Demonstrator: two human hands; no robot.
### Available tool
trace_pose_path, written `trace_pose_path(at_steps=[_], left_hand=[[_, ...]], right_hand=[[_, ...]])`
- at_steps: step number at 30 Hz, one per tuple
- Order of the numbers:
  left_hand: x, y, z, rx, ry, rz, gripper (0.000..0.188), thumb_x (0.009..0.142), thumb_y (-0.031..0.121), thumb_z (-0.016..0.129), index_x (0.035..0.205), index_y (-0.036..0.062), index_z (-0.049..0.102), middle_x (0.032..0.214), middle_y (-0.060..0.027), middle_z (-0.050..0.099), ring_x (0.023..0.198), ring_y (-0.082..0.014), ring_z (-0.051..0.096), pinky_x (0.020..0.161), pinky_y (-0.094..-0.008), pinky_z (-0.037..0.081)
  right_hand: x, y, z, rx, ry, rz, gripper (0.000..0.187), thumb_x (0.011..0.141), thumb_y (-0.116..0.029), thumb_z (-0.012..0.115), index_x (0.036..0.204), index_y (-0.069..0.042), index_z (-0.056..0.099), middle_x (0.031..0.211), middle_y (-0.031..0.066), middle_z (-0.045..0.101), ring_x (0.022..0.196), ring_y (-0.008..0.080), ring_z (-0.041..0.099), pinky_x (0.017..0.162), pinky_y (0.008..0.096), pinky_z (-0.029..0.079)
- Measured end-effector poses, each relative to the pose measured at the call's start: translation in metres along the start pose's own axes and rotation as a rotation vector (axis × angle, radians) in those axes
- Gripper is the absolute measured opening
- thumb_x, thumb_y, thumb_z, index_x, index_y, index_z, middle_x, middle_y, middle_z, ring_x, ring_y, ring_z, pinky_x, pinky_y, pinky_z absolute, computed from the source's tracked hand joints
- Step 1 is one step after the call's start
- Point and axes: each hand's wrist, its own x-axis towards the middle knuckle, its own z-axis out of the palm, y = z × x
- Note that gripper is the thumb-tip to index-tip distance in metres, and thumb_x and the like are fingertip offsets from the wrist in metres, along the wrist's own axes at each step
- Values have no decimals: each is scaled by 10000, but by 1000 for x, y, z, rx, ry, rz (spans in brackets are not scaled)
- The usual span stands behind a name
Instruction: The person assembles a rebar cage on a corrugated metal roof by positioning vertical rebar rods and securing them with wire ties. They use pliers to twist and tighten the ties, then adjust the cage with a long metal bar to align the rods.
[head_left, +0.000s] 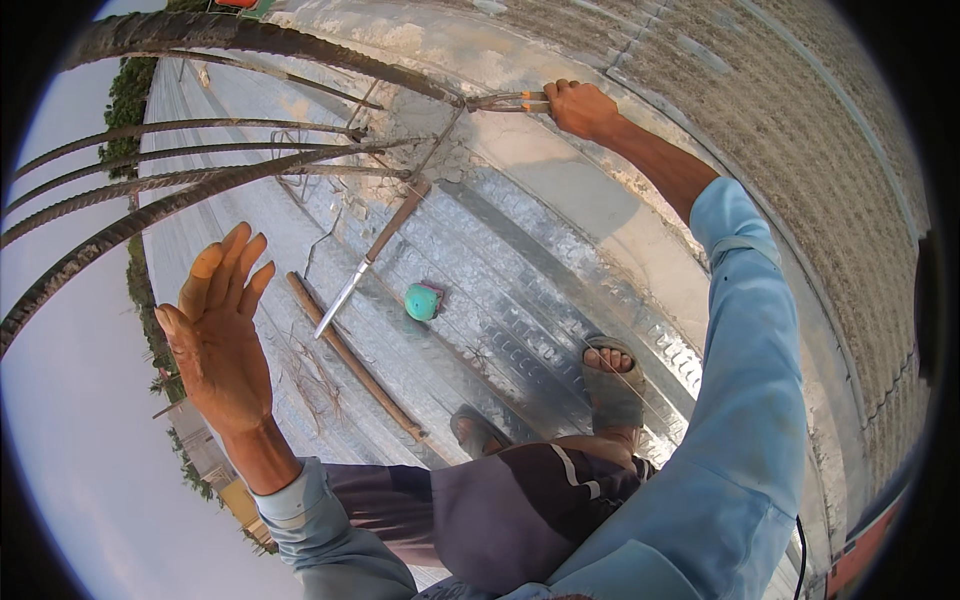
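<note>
Ribbed metal decking [500,345] spreads widest, its left edge running out behind the left hand toward the sky. Along its right side lies a pale concrete strip [570,190], giving the right arm a broad lane to reach over. Thick rebar [260,38] arches in from the upper left, a row of bars crowding the far end. I see a wooden stick [355,357] on the decking, well short of the bars, and near it a brown-and-silver rod [398,220]. The left hand [225,330] is raised, fingers spread, beside the bars but apart from them. The right hand [580,108] is closed around the handles of the pliers [528,96], whose tip meets the rebar's foot; whether it bites, I can't tell. Smallest, a teal round object [422,301] sits between rod and feet.
</note>
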Motion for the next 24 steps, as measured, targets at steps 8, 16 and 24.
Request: trace_pose_path(at_steps=[8, 16, 24], left_hand=[[-58, -30, -5, 107, -34, -268, 698, 999, 599, 449, 1243, -30, 626, 1274, -247, 625, 1182, -346, 615, 981, -451, 476], [-80, -33, -11, 147, -110, -368, 593, 1000, 504, 537, 1196, -42, 662, 1211, -211, 674, 1111, -315, 667, 956, -428, 517], [-98, -28, -27, 224, -156, -386, 564, 963, 495, 615, 1174, -24, 680, 1162, -175, 695, 1051, -275, 688, 928, -403, 533]], right_hand=[[-12, -20, -33, 1431, -829, 392, 378, 869, -336, 777, 847, 1, 609, 656, 79, 592, 536, 173, 596, 435, 371, 488], [-21, -30, -51, 870, -460, 187, 545, 791, -339, 804, 1153, -2, 575, 726, 97, 636, 652, 238, 657, 580, 413, 537], [-33, -28, -55, 41, 211, -19, 438, 882, -295, 678, 1228, -47, 577, 1014, 174, 621, 847, 286, 663, 682, 451, 538]])
